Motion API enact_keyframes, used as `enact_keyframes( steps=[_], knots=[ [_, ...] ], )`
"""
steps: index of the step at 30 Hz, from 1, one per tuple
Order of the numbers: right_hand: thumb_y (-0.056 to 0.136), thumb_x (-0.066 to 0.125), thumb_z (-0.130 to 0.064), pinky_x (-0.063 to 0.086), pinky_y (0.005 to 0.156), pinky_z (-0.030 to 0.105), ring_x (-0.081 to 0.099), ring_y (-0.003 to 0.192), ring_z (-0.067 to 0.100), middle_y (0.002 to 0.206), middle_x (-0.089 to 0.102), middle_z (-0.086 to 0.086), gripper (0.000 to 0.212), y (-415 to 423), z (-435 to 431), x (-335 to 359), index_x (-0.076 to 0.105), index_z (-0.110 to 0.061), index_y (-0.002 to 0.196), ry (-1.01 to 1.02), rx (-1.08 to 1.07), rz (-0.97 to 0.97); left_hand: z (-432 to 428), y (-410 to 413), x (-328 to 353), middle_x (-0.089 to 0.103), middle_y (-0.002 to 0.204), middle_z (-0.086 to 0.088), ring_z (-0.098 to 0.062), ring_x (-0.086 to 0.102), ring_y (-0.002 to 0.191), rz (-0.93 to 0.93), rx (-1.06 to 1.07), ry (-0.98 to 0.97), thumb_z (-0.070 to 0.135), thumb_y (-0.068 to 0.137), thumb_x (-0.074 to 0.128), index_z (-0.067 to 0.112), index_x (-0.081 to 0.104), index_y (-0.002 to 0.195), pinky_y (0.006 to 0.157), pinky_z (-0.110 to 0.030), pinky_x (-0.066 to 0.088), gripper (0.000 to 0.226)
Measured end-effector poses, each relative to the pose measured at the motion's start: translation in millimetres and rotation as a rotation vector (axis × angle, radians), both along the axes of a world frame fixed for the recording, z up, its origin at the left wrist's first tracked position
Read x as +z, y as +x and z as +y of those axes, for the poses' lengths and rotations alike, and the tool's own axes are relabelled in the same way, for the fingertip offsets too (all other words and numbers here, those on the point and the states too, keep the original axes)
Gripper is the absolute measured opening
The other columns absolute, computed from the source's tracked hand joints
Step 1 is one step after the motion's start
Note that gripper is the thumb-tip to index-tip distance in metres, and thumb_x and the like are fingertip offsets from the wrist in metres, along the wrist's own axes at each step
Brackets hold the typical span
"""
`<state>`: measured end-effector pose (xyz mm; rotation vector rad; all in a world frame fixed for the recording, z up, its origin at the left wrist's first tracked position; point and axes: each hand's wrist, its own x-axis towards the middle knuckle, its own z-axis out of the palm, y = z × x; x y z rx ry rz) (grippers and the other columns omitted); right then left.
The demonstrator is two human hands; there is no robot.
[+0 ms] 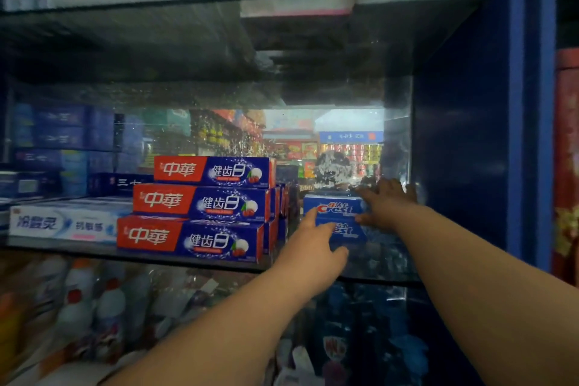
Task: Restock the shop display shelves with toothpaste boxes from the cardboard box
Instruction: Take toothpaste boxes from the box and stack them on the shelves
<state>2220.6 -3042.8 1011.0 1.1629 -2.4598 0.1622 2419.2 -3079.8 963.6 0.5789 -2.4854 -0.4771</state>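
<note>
Reaching in from the bottom of the frame: pressing the left hand (313, 238), fingers straight and apart, against the left end of two blue toothpaste boxes (333, 207) stacked centre right on the glass shelf (188, 257). Laying the right hand (387, 204) over their right end, clamped or merely pressing, impossible telling. Apparently squaring the stack, apart from the red-and-blue boxes (200, 207) at centre. Next likely calling for releasing gently, then fetching more from the cardboard box, out of view.

Crest boxes (336, 208): blue, white lettering, red initial. At their 9 o'clock, stacked boxes (200, 202): half red, half dark blue, white characters, red cherry motif. Farther toward 9 o'clock, white box (62, 224) with pale-blue swirl. Shelf upright (532, 103), 3 o'clock: royal blue. Bottles (109, 307), 7 o'clock: white, red caps.
</note>
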Motion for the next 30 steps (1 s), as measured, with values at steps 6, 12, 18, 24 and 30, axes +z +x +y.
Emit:
enact_keyframes(
  steps=[6,12,18,24,30],
  knots=[
    [0.089,0.057,-0.048,0.012,0.115,0.053,0.015,0.144,0.030,0.157,0.018,0.005,0.071,11.2,4.8,-0.4,0.024,-0.028,0.149,-0.021,0.052,-0.017,1.1,-0.1,2.0,0.008,0.160,0.005,-0.020,0.026,0.141,-0.004,0.005,0.013,0.035,0.096,0.047,0.021,0.035,0.146,0.112,-0.029,0.027,0.053],
    [0.087,0.055,-0.054,0.012,0.114,0.058,0.018,0.143,0.031,0.154,0.025,0.008,0.072,34.4,8.9,3.4,0.026,-0.031,0.149,0.012,0.021,0.004,-1.1,7.9,1.7,0.004,0.161,0.005,-0.019,0.019,0.145,0.052,0.005,0.020,0.037,0.096,0.046,0.021,0.027,0.149,0.114,-0.032,0.024,0.059],
    [0.100,0.043,-0.031,0.043,0.101,0.039,0.049,0.124,0.029,0.143,0.047,0.010,0.044,116.3,9.6,-7.7,0.042,-0.024,0.143,-0.196,0.206,-0.146,-6.5,63.7,-0.9,0.015,0.160,0.006,-0.012,0.018,0.146,0.229,0.030,0.020,0.036,0.095,0.049,0.024,0.031,0.148,0.115,-0.027,0.020,0.056],
    [0.098,0.044,-0.029,0.048,0.080,0.035,0.063,0.099,0.026,0.110,0.069,0.003,0.027,232.6,10.7,-50.3,0.061,-0.025,0.119,-0.661,0.385,-0.147,-25.9,158.5,-19.1,0.038,0.150,0.008,-0.007,0.040,0.134,0.461,0.055,0.079,0.026,0.093,0.055,0.022,0.046,0.140,0.113,-0.026,0.032,0.047],
    [0.096,0.049,-0.028,0.050,0.085,0.035,0.063,0.103,0.023,0.113,0.069,0.000,0.026,337.8,-38.6,-117.8,0.063,-0.025,0.118,-0.609,0.604,-0.259,-66.9,257.3,-78.9,0.041,0.148,0.007,-0.011,0.038,0.136,0.410,0.237,0.219,0.027,0.096,0.052,0.024,0.045,0.140,0.111,-0.024,0.029,0.045]
  ],
)
